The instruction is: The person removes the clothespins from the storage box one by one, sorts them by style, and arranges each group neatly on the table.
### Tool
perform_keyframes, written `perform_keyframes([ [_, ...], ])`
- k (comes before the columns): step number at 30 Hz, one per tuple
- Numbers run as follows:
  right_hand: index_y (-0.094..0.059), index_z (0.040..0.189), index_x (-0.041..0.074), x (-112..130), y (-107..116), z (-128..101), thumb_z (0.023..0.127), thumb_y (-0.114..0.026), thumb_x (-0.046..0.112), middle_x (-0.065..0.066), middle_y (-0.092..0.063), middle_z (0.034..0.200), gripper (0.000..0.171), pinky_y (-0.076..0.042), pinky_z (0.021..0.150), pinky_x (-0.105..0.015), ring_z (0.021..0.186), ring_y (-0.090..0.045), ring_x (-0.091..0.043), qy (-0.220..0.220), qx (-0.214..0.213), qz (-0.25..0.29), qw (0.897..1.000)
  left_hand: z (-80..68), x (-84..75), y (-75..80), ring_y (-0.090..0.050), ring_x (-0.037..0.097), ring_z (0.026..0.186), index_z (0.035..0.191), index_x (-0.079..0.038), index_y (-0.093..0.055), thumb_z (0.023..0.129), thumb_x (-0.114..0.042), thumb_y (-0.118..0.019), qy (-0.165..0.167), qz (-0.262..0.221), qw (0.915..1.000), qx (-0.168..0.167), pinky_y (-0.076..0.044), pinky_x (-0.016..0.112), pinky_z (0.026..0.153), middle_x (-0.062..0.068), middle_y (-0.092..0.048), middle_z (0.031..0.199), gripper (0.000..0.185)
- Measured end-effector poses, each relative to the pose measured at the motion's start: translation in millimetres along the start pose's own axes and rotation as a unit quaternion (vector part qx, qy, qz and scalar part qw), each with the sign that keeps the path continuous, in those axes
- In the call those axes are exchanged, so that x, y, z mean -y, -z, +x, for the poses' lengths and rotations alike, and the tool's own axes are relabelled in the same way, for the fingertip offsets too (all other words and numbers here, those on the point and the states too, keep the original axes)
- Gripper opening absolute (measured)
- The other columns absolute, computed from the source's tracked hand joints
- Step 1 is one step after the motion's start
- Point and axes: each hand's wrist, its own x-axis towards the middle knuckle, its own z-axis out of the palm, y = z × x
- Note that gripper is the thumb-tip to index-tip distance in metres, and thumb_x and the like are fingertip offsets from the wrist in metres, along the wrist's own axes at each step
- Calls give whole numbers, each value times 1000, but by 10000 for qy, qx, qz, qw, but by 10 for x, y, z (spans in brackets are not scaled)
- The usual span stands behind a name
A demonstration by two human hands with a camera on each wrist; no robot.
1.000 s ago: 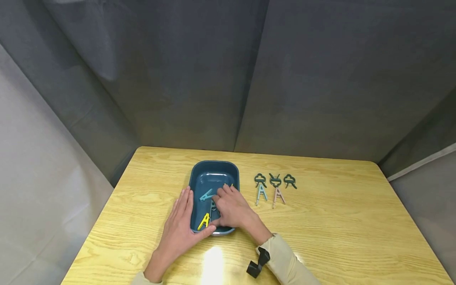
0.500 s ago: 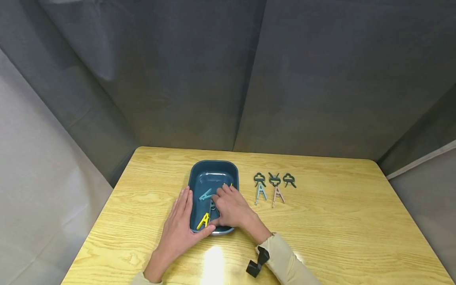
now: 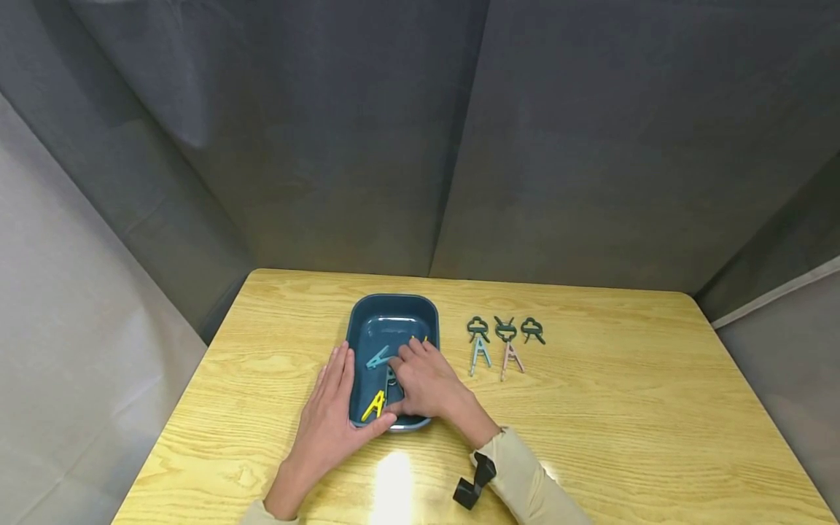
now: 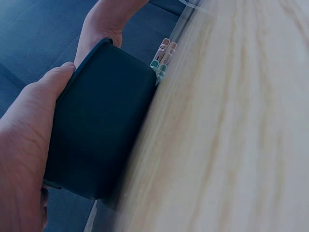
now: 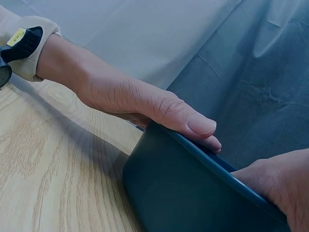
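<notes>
A dark blue plastic basin [image 3: 394, 321] stands on the table. My left hand [image 3: 328, 412] rests against its left side, straight fingers along the wall and thumb across the near rim. In the right wrist view, that thumb lies on the rim of the basin [image 5: 193, 179]. My right hand [image 3: 428, 383] reaches over the right side into the basin, its fingers bent downward. I cannot tell what it holds, as the fingertips are hidden. Around it lie a light blue clothespin [image 3: 378, 357], a yellow clothespin [image 3: 375, 405] and a partly covered dark green clip [image 3: 391, 376].
Right of the basin, three dark green clips, left [image 3: 477, 328], middle [image 3: 506, 332] and right [image 3: 532, 329], form a row on the wooden table [image 3: 623, 408]. Below the first two lie a light blue clothespin [image 3: 480, 353] and a pink clothespin [image 3: 512, 359]. Grey curtains [image 3: 367, 146] enclose the table.
Both hands keep their places at the basin. The view has shifted very slightly; the clips have not moved.
</notes>
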Motion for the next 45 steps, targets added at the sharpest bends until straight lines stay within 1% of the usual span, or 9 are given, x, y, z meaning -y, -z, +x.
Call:
perform_keyframes([
  [6, -70, 135, 10, 1, -3, 3, 77, -72, 81, -9, -67, 126, 92, -46, 109, -47, 125, -57, -31, -14, 36, -14, 10000, 2, 4, -3, -6, 22, 162, 167, -4, -16, 82, -87, -59, -18, -8, 10000, -16, -18, 49, 130, 8, -8, 176, 127],
  [12, -70, 136, 10, 3, -3, -3, 78, -72, 81, -9, -67, 127, 92, -46, 110, -47, 126, -57, -31, -35, 48, 8, 10000, -3, 15, -12, -7, 25, 162, 167, -4, -16, 82, -86, -60, -50, 47, 10000, -7, -18, 48, 130, 9, -9, 176, 126],
  [15, -69, 135, 10, 9, 0, -4, 78, -72, 81, -8, -67, 127, 91, -46, 110, -47, 125, -57, -31, -29, 49, 25, 10000, -8, 22, -17, -7, 25, 162, 167, -4, -16, 82, -87, -59, -33, 50, 10000, 12, -18, 48, 130, 6, -4, 177, 127],
  [19, -69, 136, 10, 17, 5, -1, 78, -72, 80, -9, -67, 127, 90, -46, 110, -47, 125, -56, -31, -18, 70, 17, 10000, -8, 31, -22, -10, 28, 162, 167, -4, -16, 82, -87, -59, -34, 47, 10000, 4, -19, 49, 129, 5, -2, 177, 127],
  [22, -68, 137, 10, 18, 9, 5, 79, -71, 80, -10, -66, 130, 91, -44, 113, -48, 130, -55, -33, -33, 139, -20, 9999, -5, 36, -25, -13, 32, 161, 167, -4, -16, 82, -86, -60, -64, 59, 10000, -20, -20, 50, 129, 8, -6, 176, 126],
  [27, -67, 138, 10, 13, 12, 12, 80, -69, 81, -10, -66, 131, 92, -44, 113, -48, 130, -55, -32, -40, 213, -82, 9997, -7, 26, -20, -11, 29, 162, 167, -4, -16, 82, -86, -61, -63, 20, 10000, -35, -20, 50, 129, 7, -5, 177, 126],
  [31, -67, 138, 10, 8, 14, 14, 79, -68, 82, -9, -66, 131, 93, -44, 113, -47, 129, -55, -31, -33, 222, -123, 9997, -10, 18, -16, -8, 26, 162, 167, -5, -14, 82, -86, -60, -27, -23, 10000, -10, -17, 47, 130, 5, -2, 177, 126],
  [38, -67, 138, 10, 3, 15, 18, 79, -68, 83, -10, -66, 132, 94, -44, 114, -48, 131, -55, -32, -54, 249, -138, 9996, -7, 14, -15, -9, 26, 162, 167, -4, -15, 82, -86, -60, -41, -17, 10000, -26, -14, 44, 131, 8, -7, 176, 126],
  [45, -68, 136, 10, -1, 11, 20, 77, -69, 83, -9, -67, 130, 94, -45, 112, -47, 127, -55, -30, -31, 199, -124, 9997, -4, 12, -5, -7, 25, 162, 167, -5, -14, 82, -87, -59, -16, -45, 10000, 15, -17, 47, 130, 2, 1, 177, 127],
])
